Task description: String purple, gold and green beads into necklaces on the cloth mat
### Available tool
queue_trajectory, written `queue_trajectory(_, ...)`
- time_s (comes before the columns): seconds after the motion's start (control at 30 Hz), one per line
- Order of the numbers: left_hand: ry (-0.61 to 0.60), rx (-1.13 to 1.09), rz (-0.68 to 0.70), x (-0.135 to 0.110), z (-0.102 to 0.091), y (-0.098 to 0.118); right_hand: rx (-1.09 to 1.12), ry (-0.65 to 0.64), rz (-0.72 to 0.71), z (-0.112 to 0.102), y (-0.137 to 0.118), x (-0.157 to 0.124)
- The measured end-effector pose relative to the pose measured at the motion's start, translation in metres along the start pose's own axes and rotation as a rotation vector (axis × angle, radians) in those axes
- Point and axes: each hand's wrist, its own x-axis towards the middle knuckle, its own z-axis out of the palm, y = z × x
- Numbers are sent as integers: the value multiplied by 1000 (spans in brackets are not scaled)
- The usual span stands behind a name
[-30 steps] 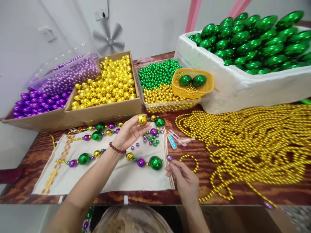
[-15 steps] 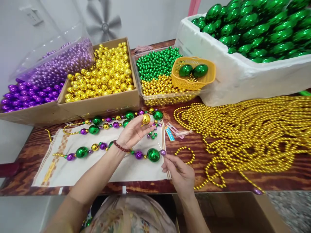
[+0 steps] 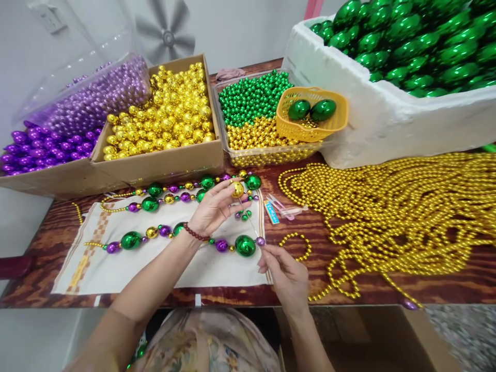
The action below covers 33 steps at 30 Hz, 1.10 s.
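My left hand holds a round gold bead between thumb and fingers, above the white towel. From that bead a thin needle or thread runs down to a small purple bead. My right hand pinches at this purple bead, close by the large green bead on the near strand. This strand of green, purple and gold beads lies across the towel, partly behind my left wrist. Small green beads rest just below my left fingers. A second bead strand lies farther back.
Gold bead chains cover the table's right side. Small scissors lie beside a blue packet. Behind stand a cardboard box of gold beads, a clear tub, a yellow basket and a foam box of green beads.
My left hand has shifted very slightly to the right with the gold bead. Both hands keep their holds, and the view has moved a little.
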Motion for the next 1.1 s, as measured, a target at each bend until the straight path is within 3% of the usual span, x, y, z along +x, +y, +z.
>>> queue_trajectory(0.17,-19,37,-9,-7,8,-8,23,46,28,6,7,2)
queue_trajectory(0.37,-20,102,-63,-17,13,-39,95,75,81,13,7,9)
queue_trajectory(0.5,22,309,35,-16,10,-58,144,19,118,8,6,9)
queue_trajectory(0.57,-13,443,70,-16,10,-63,187,29,165,4,6,9)
queue_trajectory(0.73,-274,798,112,-17,5,-55,368,132,307,-4,12,13)
queue_trajectory(0.77,-270,851,142,-14,0,-50,394,158,315,-6,16,13)
queue_trajectory(0.83,-150,1005,247,-5,-12,-39,420,204,323,-10,23,12)
queue_trajectory(0.9,-26,1294,370,10,-25,-32,418,231,328,-14,29,9)
queue_trajectory(0.93,-26,1471,408,17,-30,-31,414,236,331,-15,31,8)
queue_trajectory(1.0,-153,1800,416,30,-35,-35,406,235,336,-18,35,5)
queue_trajectory(1.1,-307,2121,415,41,-30,-50,394,234,339,-19,37,3)
